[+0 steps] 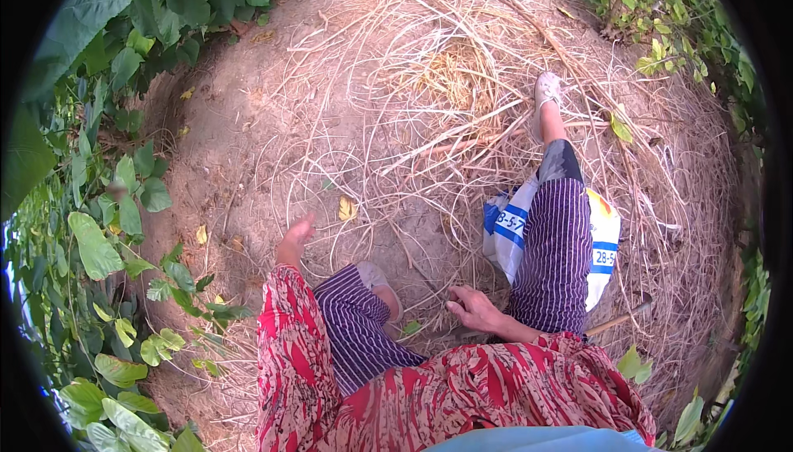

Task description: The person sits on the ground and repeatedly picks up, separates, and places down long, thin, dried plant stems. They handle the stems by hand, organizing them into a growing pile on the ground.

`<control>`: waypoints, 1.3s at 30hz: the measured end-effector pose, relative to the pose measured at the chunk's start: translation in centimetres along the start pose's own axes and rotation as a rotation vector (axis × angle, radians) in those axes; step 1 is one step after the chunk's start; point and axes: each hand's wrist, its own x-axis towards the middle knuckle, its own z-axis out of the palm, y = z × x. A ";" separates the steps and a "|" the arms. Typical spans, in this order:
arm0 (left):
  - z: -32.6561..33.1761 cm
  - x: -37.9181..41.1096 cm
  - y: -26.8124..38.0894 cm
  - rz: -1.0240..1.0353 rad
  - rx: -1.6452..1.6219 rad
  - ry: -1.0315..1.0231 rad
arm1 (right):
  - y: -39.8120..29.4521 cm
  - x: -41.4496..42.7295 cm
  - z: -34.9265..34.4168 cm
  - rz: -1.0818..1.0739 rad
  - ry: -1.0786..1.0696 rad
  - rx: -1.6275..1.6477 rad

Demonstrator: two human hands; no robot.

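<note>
My left hand [298, 236] is held out over the bare soil at the left, its fingers loosely extended and nothing seen in it. My right hand [476, 308] is near the middle, between my legs, with its fingers bent; whether it holds anything is unclear. A thin dark stalk or rod [427, 277] runs close to its fingertips. A white and blue printed plastic sack [601, 254] lies under my right leg. Beside it, a tool with a wooden handle [613, 322] and a dark curved end rests on the ground, partly hidden by my clothing.
Dry stalks and straw [458, 80] are strewn over the soil, thickest ahead and to the right. Leafy green plants [124, 204] border the left side, and more foliage [669, 12] stands at the upper right. A yellow leaf [347, 208] lies beyond my left hand.
</note>
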 end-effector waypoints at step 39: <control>15.8 -25.9 5.0 0.916 -0.364 0.165 | -0.6 -0.2 -2.3 -0.098 0.325 0.079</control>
